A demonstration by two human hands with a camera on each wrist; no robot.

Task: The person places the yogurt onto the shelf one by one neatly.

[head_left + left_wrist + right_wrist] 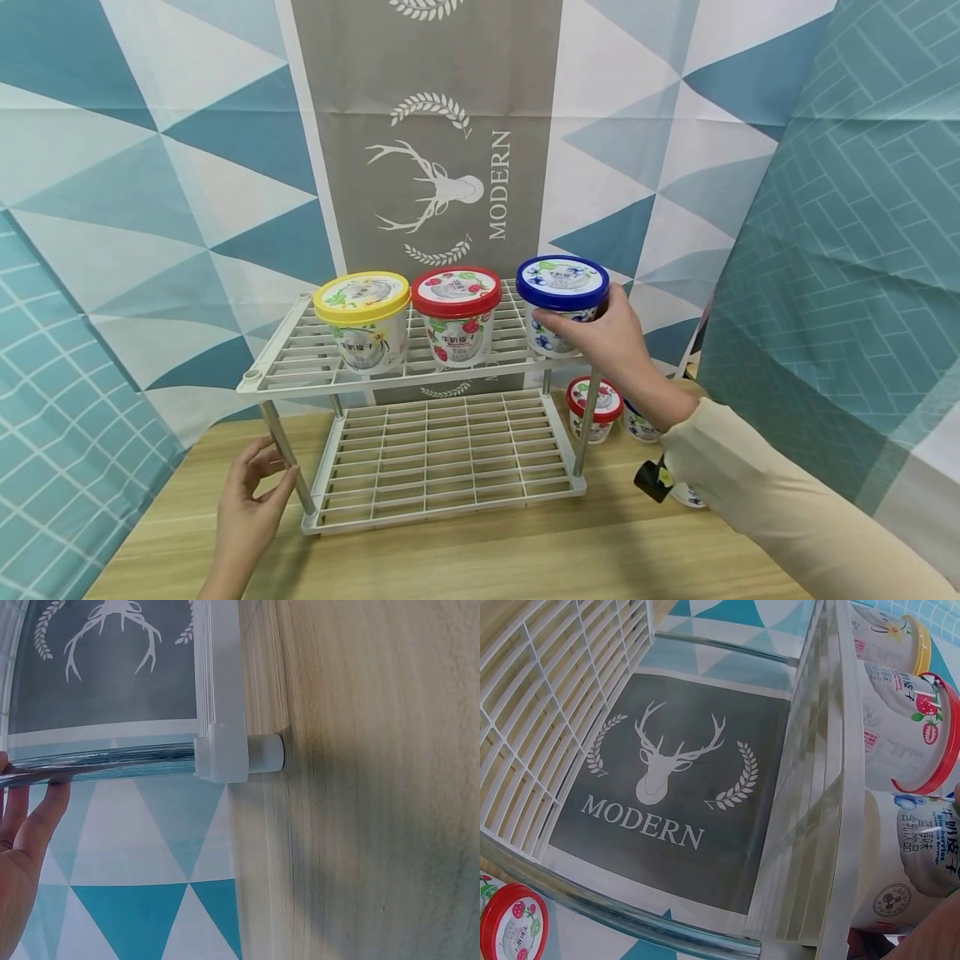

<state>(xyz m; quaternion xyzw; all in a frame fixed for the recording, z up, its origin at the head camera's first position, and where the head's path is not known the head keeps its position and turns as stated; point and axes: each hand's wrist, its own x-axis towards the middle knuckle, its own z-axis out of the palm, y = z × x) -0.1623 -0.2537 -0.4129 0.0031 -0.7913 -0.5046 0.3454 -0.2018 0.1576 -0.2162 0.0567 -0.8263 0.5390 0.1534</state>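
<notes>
A two-tier white rack (pixel 442 508) with metal posts stands on the wooden table. My right hand (pixel 618 337) grips a blue-lidded cup (pixel 558 287) with blueberries printed on it, at the right end of the top shelf. To its left on that shelf are a red-lidded cup (pixel 456 321) with strawberries and a yellow-lidded cup (pixel 363 325). My left hand (pixel 251 500) holds the front left post (pixel 112 761) of the rack between thumb and fingers. In the right wrist view the blue-lidded cup's side (pixel 900 862) shows close beside the red-lidded one, its lid out of view.
Right of the rack on the table (pixel 375 567) stand another red-lidded cup (pixel 592 408) and a blue-lidded cup (pixel 640 425), partly behind my right sleeve (pixel 772 492). A small black object (pixel 652 482) shows by the sleeve. A patterned curtain (pixel 465 67) hangs behind the rack.
</notes>
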